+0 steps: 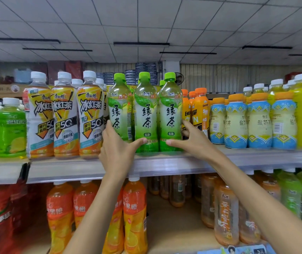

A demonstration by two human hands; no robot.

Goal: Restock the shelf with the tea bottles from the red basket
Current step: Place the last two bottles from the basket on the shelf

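Three green tea bottles with green caps stand upright in a row at the front edge of the upper shelf (164, 165). My left hand (118, 153) wraps the lower part of the left green tea bottle (119, 110), fingers on its left side and thumb reaching across to the base of the middle green tea bottle (145, 110). My right hand (194, 142) grips the right green tea bottle (170, 110) low down, thumb on its front and fingers round its right side. More green caps show behind the row. The red basket is out of view.
Iced black tea bottles (64, 116) stand close on the left, orange energy drink bottles (199, 109) close on the right, then blue-and-yellow bottles (256, 121). On the lower shelf, orange juice bottles (133, 208) stand under my arms, with a gap to their right.
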